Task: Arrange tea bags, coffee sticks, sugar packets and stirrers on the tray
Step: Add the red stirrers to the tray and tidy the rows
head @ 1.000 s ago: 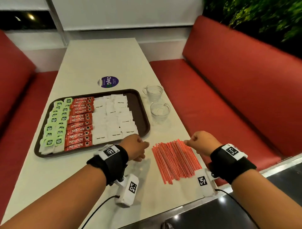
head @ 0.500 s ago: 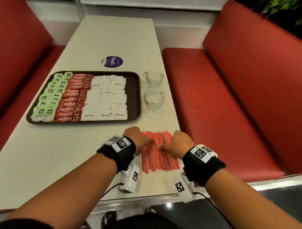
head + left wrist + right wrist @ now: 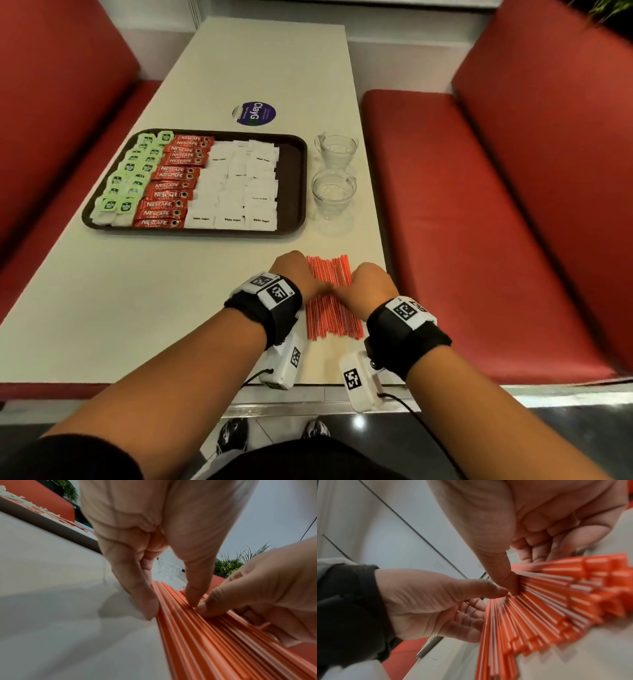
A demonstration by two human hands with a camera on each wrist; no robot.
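White table (image 3: 144,308): your left hand (image 3: 294,277) and right hand (image 3: 371,286) each pinch stirrers (image 3: 330,270); tray (image 3: 301,192) at 11 o'clock.

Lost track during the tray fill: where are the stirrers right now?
In the head view the red stirrers lie in a flat bunch on the table, not on the tray, near its front right edge, between the left hand and right hand.

Both hands (image 3: 193,582) on orange stirrers (image 3: 214,642)
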